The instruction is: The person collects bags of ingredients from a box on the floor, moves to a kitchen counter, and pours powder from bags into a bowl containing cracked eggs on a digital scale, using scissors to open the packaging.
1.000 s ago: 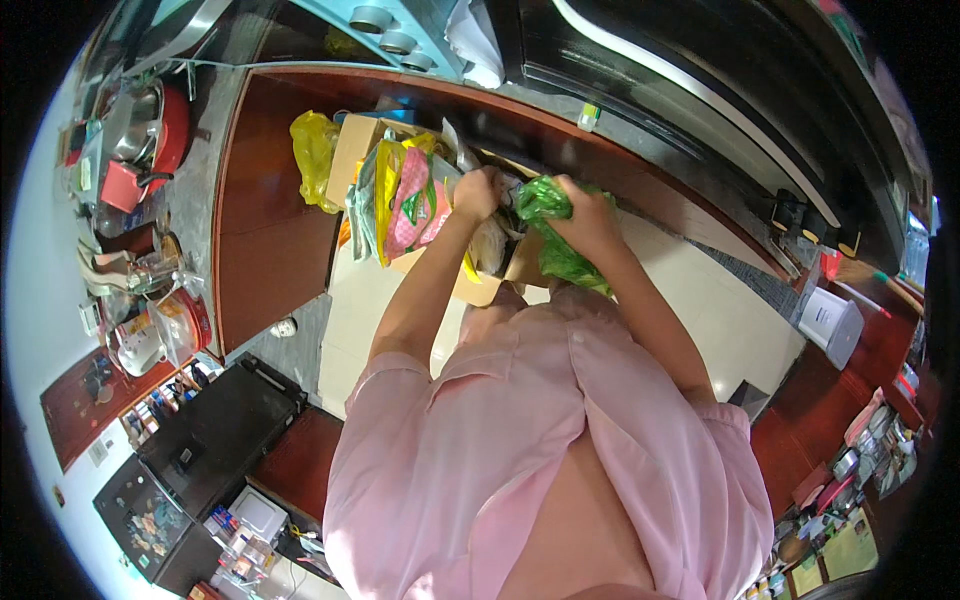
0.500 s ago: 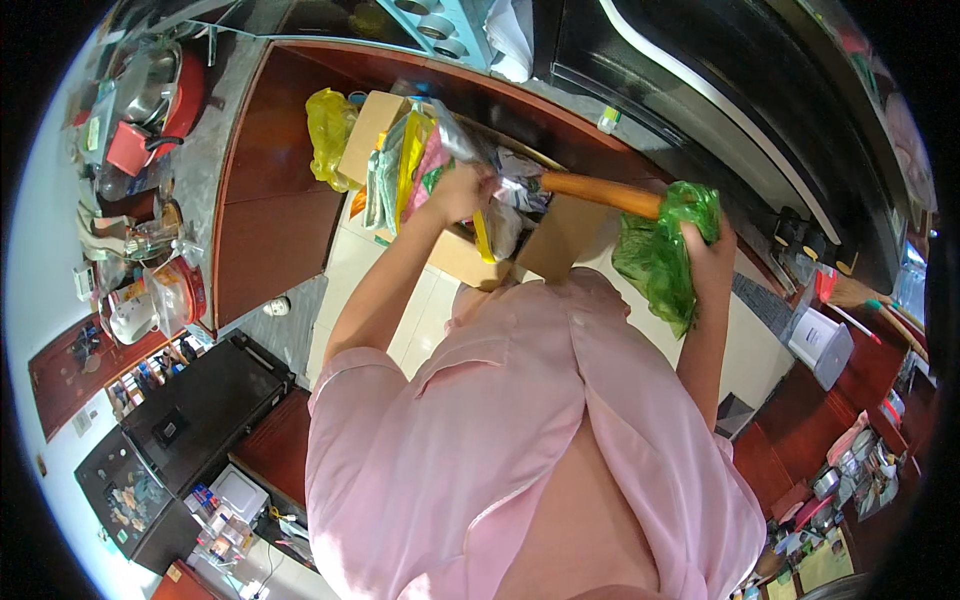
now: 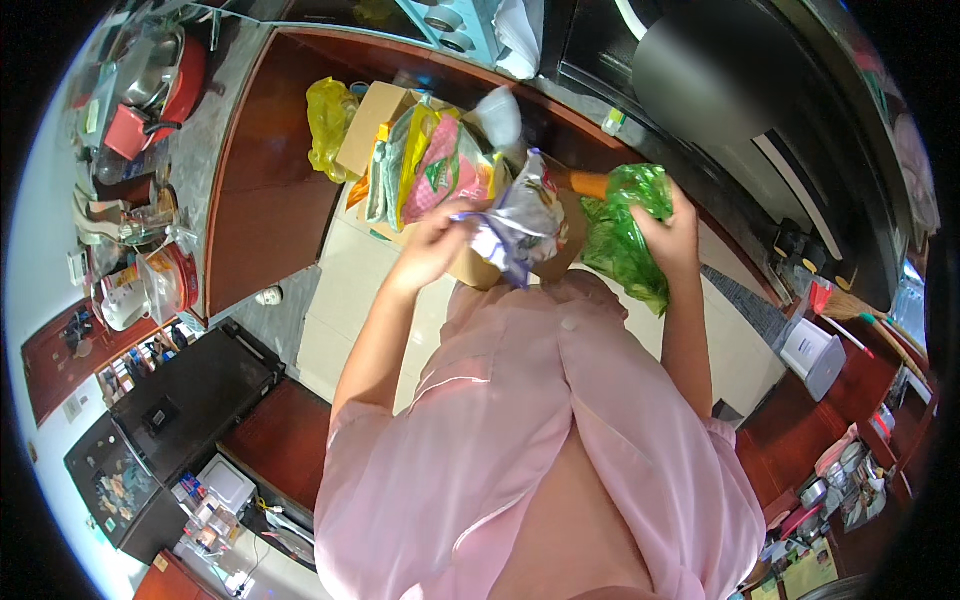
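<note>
A crumpled silver and purple plastic packet (image 3: 530, 215) is pinched by its near corner in the fingers of my left hand (image 3: 435, 245). It hangs over an open cardboard box (image 3: 372, 128) packed with soft packages. Among these, a pink and green package (image 3: 445, 172) and a yellow one (image 3: 410, 165) stand upright. To the right, my right hand (image 3: 670, 230) grips the top of a green plastic bag (image 3: 625, 245). An orange-brown rod (image 3: 588, 183) sticks out leftward from behind the bag; its left end is hidden behind the packet.
A yellow plastic bag (image 3: 328, 130) lies left of the box, against the red-brown cabinet (image 3: 262, 170). Ahead runs a counter edge with a light-blue rack (image 3: 455, 22). A white bin (image 3: 812, 355) and a broom (image 3: 845, 303) stand at the right.
My left hand has drawn back toward me from inside the box, bringing the silver and purple packet up. My right hand has shifted left with the green bag and the rod.
</note>
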A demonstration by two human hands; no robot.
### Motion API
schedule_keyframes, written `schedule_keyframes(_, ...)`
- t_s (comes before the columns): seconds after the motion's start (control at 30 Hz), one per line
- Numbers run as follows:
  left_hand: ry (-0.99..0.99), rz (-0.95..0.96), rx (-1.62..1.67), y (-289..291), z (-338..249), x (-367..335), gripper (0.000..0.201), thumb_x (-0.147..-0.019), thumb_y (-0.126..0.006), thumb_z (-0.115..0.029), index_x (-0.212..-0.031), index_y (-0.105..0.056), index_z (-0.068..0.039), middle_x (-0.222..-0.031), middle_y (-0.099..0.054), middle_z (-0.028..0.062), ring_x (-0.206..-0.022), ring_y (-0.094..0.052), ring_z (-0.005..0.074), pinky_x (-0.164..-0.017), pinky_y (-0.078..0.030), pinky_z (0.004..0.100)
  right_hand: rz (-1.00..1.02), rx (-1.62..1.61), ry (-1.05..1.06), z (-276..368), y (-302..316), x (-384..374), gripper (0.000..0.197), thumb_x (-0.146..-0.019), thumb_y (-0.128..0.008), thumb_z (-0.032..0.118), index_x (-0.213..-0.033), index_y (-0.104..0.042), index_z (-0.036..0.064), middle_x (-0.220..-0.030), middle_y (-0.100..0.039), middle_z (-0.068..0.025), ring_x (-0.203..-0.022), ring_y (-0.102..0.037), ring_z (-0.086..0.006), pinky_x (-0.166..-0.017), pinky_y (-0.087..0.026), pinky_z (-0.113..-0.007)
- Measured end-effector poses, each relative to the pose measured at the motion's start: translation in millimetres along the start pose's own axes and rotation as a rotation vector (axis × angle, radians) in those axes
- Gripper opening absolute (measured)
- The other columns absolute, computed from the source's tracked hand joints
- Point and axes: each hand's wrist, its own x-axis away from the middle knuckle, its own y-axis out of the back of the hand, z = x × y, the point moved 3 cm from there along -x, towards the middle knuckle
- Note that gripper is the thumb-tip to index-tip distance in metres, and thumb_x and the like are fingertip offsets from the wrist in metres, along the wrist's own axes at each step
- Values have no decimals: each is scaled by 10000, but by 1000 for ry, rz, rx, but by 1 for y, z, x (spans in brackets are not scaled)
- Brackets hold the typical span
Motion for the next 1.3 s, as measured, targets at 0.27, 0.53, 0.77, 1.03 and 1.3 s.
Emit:
schedule_keyframes(0.27, -258, -779, 372, 81, -62, 122, 425, -791, -555, -317, -1080, -520, -8, -950, -606, 142, -912, -594, 267, -824, -477, 376, 263, 432, -92, -75, -70, -37, 486, -713, -660, 295, -1153, -518, 145, -965, -618, -166, -887, -581, -364, -742, -471, -406)
schedule_keyframes(0.53, -313, -1168, 293, 65, -77, 191, 180, -808, -489, -195, -699, -392, -89, -626, -378, -36, -610, -396, 70, -580, -336, 214, 267, 263, 38, -101, -55, -42, 386, -734, -697, 249, -1032, -578, 34, -910, -647, -124, -834, -633, -229, -737, -477, -318)
schedule_keyframes(0.77, -229, -1355, 375, 38, -49, 243, 86, -883, -521, -132, -921, -549, -60, -718, -515, -46, -604, -461, 22, -511, -343, 175, 565, -66, -308, 7, -19, -2, 167, -828, -573, 88, -962, -608, -6, -866, -638, -55, -732, -601, -125, -660, -472, -254)
schedule_keyframes(1.03, -95, -1557, 297, -43, -3, 384, 161, -907, -504, -201, -876, -532, -46, -757, -555, 0, -714, -545, 58, -615, -470, 220, 1128, 56, -110, 88, -108, 97, 308, -749, -617, -7, -1043, -529, 13, -962, -587, -52, -862, -563, -137, -749, -462, -283)
schedule_keyframes(1.3, -244, -2022, 483, -228, 63, 601, 148, -918, -481, -179, -891, -505, -36, -1057, -590, 94, -780, -555, 80, -696, -511, 264, 1811, 277, 340, 90, -241, 372, 187, -731, -609, 25, -918, -605, 7, -865, -620, -51, -804, -574, -132, -735, -456, -271)
